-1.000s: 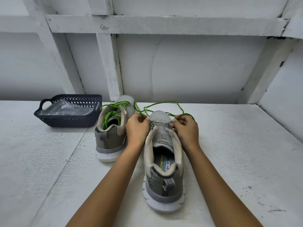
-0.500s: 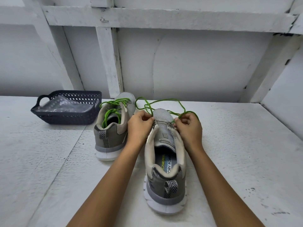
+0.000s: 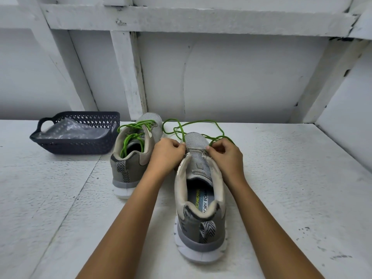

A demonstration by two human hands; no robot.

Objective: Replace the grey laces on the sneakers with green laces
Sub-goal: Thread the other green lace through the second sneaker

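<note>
- Green lace (image 3: 201,122), judged limp and light, was pinched in left hand (image 3: 167,155) and right hand (image 3: 226,156), slack looped beyond them.
- Hold near its tips was judged best.

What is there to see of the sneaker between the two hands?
The near sneaker is grey mesh with a beige collar, white sole and striped heel loop. It stands upright on the white table, heel toward the camera. A green lace loops past its toe; the left hand and right hand pinch it at the front eyelets.
</note>
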